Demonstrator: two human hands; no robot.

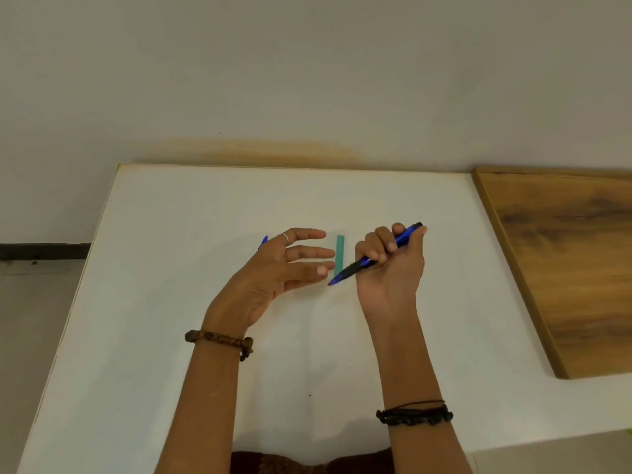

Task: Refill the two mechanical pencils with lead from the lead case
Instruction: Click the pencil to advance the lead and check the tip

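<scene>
Two hands mid-table: right hand (390, 265) around blue pencil (372, 256), left hand (284, 268) empty.

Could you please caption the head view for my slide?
Right hand grips one blue pencil; open left hand nears the green lead case.

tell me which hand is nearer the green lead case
Left. The left hand has its fingertips almost at the green lead case; the right hand, gripping a blue pencil, is slightly farther off.
</scene>
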